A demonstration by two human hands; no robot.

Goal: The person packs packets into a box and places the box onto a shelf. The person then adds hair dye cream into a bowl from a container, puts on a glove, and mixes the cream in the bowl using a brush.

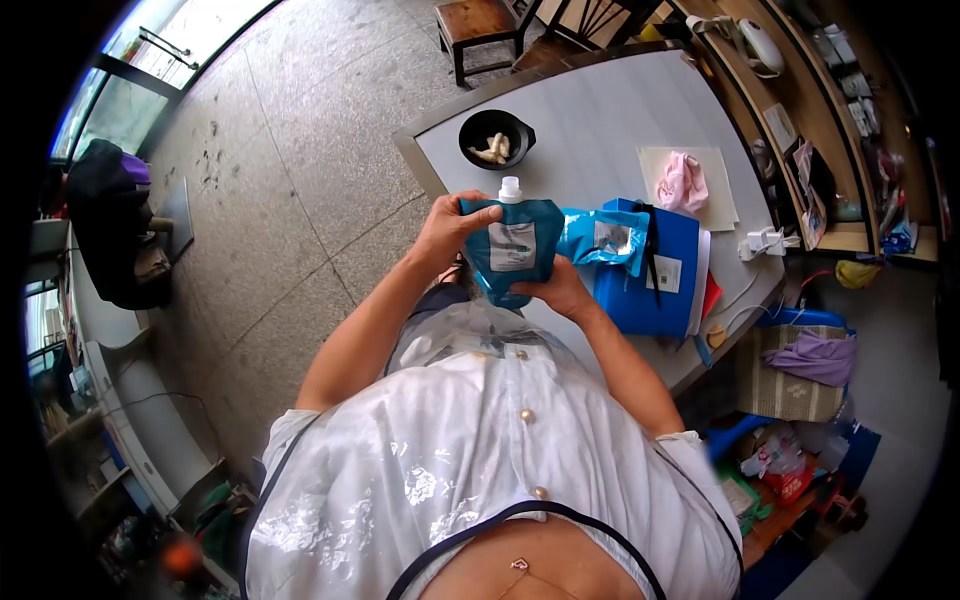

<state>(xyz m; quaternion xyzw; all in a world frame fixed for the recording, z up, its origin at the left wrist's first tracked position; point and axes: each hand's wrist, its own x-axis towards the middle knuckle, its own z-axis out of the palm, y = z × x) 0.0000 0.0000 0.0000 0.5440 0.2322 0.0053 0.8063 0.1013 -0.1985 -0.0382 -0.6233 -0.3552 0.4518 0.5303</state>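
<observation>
One pouch (527, 276): teal, glossy, soft-walled; outline broader near the top, narrowing toward the bottom. Surface shows creases and bright reflections low down.
White spout (511, 189): at the top edge of the pouch, pointing away from the wearer's body. Cannot tell whether it is capped.
Pale label (513, 246): rectangular, on the face toward the camera; dark print, too small to read.
Pouch location: held up in front of the wearer's torso, beside the left edge of the table (590, 120), between both hands.
Left grip (447, 228): closed on the pouch's upper left, thumb across the front just beside the spout, fingers partly hidden.
Right grip (562, 290): closed on the pouch's lower right, thumb over the front near the bottom; fingers mostly hidden.
Teal packet (585, 240): similar shiny colour, with a pale patch; lies just right of the pouch, against the blue container (630, 300).
Blue container: on the table, black strap and white label on it.
Black bowl (525, 131): on the table beyond the pouch, holding pale, knobbly pieces (493, 150).
Pink cloth (681, 183): crumpled, resting on a light sheet (715, 208), toward the table's right side.
</observation>
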